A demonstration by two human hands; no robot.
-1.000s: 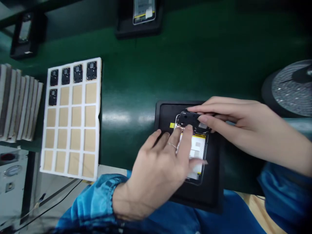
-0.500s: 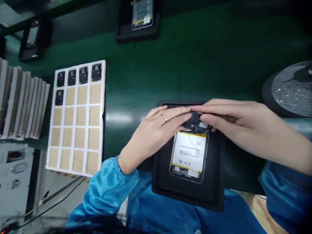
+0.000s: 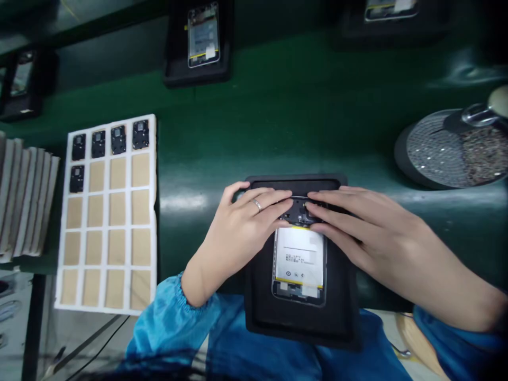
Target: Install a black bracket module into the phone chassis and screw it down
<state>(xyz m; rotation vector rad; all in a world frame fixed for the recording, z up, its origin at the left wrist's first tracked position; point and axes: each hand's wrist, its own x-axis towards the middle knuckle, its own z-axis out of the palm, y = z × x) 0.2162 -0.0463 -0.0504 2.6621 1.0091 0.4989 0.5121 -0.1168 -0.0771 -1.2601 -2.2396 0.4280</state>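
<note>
An opened phone [image 3: 300,264] with a white battery lies in a black tray [image 3: 301,323] at the near edge of the green belt. My left hand [image 3: 242,222], with a ring, and my right hand [image 3: 357,227] both press their fingertips on a small black cover part [image 3: 298,210] at the phone's top end. The fingers lie flat on it and hide most of it.
A white foam tray [image 3: 107,211] at the left holds several black parts in its top rows. Stacked foam trays [image 3: 24,201] stand further left. A round dish of screws [image 3: 448,151] sits at the right. More phones in black trays [image 3: 200,42] lie farther along the belt.
My left hand moved up from the battery to the phone's top end. My right hand flattened over the black cover part. The view shifted slightly, with the tray now more central.
</note>
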